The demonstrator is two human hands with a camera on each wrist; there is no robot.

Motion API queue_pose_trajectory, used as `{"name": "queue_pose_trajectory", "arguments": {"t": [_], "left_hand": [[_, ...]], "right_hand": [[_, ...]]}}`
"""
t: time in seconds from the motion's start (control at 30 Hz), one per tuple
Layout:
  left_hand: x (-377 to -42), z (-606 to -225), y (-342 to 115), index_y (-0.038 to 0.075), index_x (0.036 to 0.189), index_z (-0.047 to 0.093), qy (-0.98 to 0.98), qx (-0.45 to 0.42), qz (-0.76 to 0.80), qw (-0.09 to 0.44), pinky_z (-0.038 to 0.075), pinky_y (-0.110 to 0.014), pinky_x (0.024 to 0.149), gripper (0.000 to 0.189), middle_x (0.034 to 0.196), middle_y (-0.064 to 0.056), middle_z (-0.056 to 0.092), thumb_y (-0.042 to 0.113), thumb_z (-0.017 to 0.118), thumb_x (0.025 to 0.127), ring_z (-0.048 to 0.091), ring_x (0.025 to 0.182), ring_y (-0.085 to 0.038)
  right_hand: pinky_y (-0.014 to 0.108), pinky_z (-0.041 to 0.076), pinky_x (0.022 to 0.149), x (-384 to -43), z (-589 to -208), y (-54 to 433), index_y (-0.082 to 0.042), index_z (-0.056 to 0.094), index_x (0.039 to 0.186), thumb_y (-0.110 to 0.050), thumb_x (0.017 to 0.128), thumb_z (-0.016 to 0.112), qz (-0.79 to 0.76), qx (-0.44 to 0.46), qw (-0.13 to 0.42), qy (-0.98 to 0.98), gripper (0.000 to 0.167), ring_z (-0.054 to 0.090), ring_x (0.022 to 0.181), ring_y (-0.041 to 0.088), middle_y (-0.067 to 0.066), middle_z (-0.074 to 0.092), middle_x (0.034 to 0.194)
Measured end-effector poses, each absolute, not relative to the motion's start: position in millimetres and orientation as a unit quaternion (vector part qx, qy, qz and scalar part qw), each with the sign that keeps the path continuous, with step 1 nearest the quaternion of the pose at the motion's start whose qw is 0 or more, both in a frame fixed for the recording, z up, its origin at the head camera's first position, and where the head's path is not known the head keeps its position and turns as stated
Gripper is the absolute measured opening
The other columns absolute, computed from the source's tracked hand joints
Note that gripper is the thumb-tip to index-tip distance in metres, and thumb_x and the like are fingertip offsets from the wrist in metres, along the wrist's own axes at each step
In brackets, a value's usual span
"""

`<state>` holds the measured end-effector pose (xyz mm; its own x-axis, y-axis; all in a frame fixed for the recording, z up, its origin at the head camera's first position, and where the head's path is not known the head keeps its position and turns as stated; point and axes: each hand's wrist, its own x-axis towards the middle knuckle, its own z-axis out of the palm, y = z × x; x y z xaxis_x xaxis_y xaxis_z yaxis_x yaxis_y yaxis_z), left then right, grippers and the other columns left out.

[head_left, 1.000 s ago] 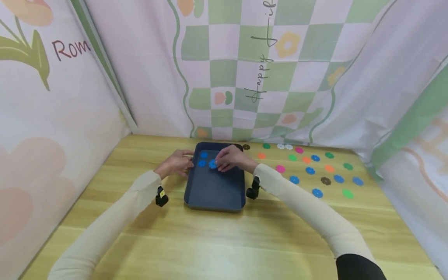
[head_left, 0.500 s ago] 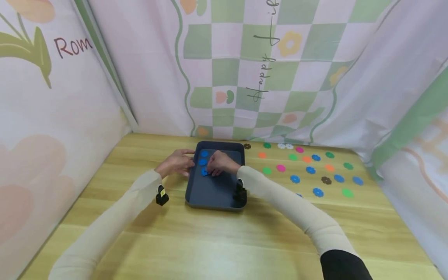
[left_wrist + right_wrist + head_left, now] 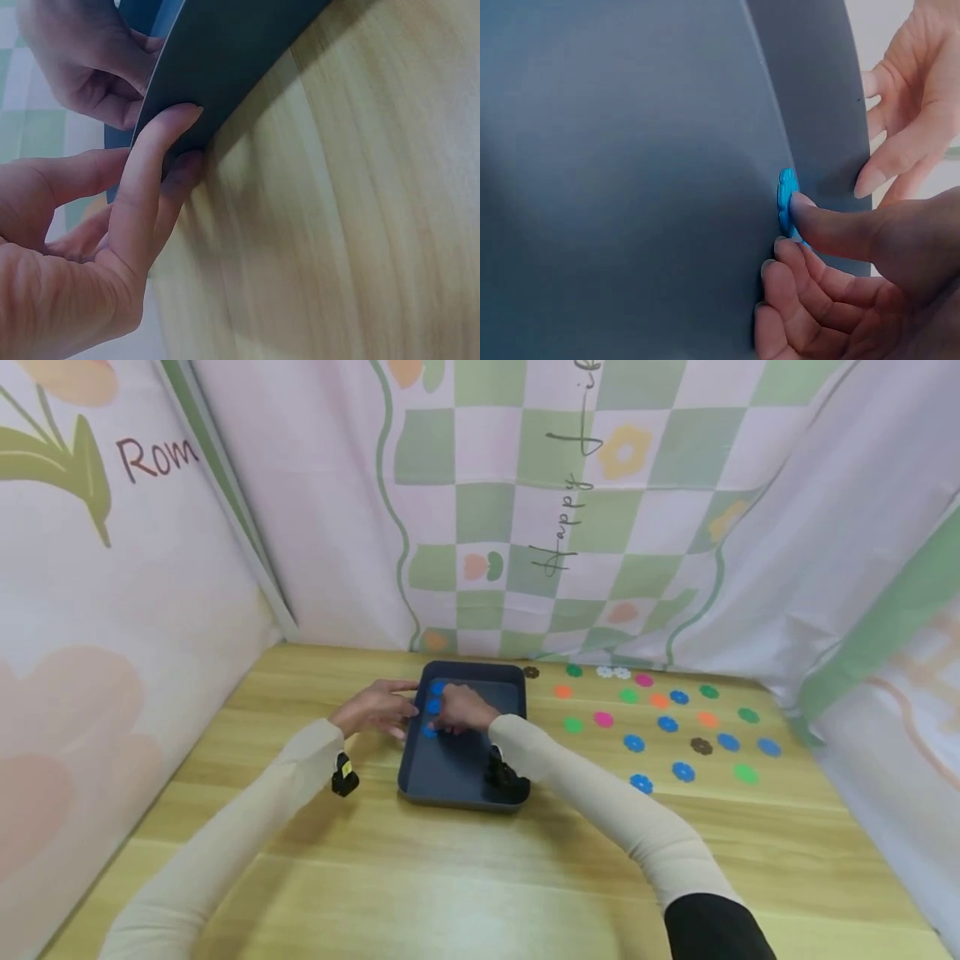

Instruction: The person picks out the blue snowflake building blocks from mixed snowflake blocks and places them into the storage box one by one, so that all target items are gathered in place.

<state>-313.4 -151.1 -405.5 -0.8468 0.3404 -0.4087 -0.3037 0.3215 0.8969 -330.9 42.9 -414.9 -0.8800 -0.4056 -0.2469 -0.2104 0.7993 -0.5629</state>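
A dark blue-grey rectangular tray (image 3: 448,781) lies on the wooden table. My right hand (image 3: 463,708) is inside it near the left wall, pinching a blue flower-shaped disc (image 3: 784,196) with the thumb on its face and the fingertips close to the tray floor. Two more blue flower-shaped discs (image 3: 434,706) show in a column just beyond, partly covered by that hand. My left hand (image 3: 371,708) stays at the tray's left side. In the left wrist view its fingers (image 3: 139,195) touch the outer wall (image 3: 232,52), holding nothing else.
To the tray's right, several flower-shaped and round discs are scattered, among them a blue one (image 3: 683,772), a brown one (image 3: 701,746), a pink one (image 3: 603,719) and a light green one (image 3: 746,774). A patterned curtain (image 3: 487,510) hangs behind the table.
My right hand has moved left and slightly nearer within the tray, carrying the blue flower-shaped disc from beside the other two to the near end of their column. The left hand keeps its place.
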Motion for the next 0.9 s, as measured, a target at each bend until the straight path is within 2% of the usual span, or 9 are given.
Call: {"name": "queue_pose_trajectory", "arguments": {"t": [0.13,0.27,0.5,0.63,0.73,0.9], "left_hand": [[-315,-406,-150,0.005,0.166,0.024,0.765,0.017,0.581,0.278,0.067,-0.030,0.070,0.072,0.158,-0.032,0.044,0.001,0.057,0.102,0.058,0.134,-0.046],[-315,-406,-151,0.003,0.166,0.025,0.769,0.017,0.577,0.276,0.067,-0.033,0.071,0.072,0.156,-0.032,0.046,0.000,0.058,0.103,0.061,0.130,-0.045],[-315,-406,-150,0.002,0.165,0.026,0.779,0.017,0.569,0.265,0.068,-0.035,0.077,0.070,0.156,-0.032,0.046,0.000,0.059,0.104,0.061,0.131,-0.044],[-315,-406,-148,0.004,0.166,0.026,0.776,0.017,0.570,0.270,0.067,-0.040,0.083,0.069,0.160,-0.032,0.040,0.001,0.059,0.105,0.056,0.136,-0.045],[-315,-408,-147,0.004,0.166,0.025,0.771,0.020,0.573,0.276,0.067,-0.042,0.083,0.069,0.162,-0.033,0.035,0.002,0.058,0.106,0.052,0.139,-0.047],[-314,-411,-150,0.003,0.166,0.023,0.770,0.026,0.575,0.276,0.068,-0.040,0.079,0.068,0.163,-0.036,0.030,0.002,0.057,0.106,0.049,0.141,-0.049]], "right_hand": [[0.023,0.058,0.056,-332,-413,48,-0.002,0.073,0.079,-0.020,0.093,0.082,-0.286,-0.168,0.191,0.924,0.024,0.064,0.058,0.013,0.005,0.071,0.070],[0.029,0.064,0.065,-332,-407,59,0.001,0.077,0.087,-0.017,0.094,0.080,-0.333,-0.164,0.196,0.908,0.020,0.072,0.067,0.020,0.012,0.077,0.081],[0.032,0.066,0.074,-338,-395,91,0.000,0.071,0.092,-0.009,0.096,0.075,-0.384,-0.179,0.159,0.892,0.010,0.075,0.079,0.026,0.015,0.078,0.096],[0.043,0.067,0.080,-340,-392,117,0.001,0.068,0.096,-0.008,0.097,0.074,-0.401,-0.209,0.138,0.881,0.011,0.074,0.084,0.033,0.016,0.076,0.094],[0.051,0.066,0.080,-343,-390,136,0.004,0.067,0.098,-0.006,0.097,0.073,-0.415,-0.222,0.118,0.874,0.011,0.073,0.089,0.041,0.017,0.074,0.089],[0.049,0.066,0.075,-347,-387,170,0.007,0.067,0.106,-0.004,0.100,0.069,-0.426,-0.228,0.088,0.871,0.013,0.070,0.094,0.047,0.019,0.073,0.095]]}}
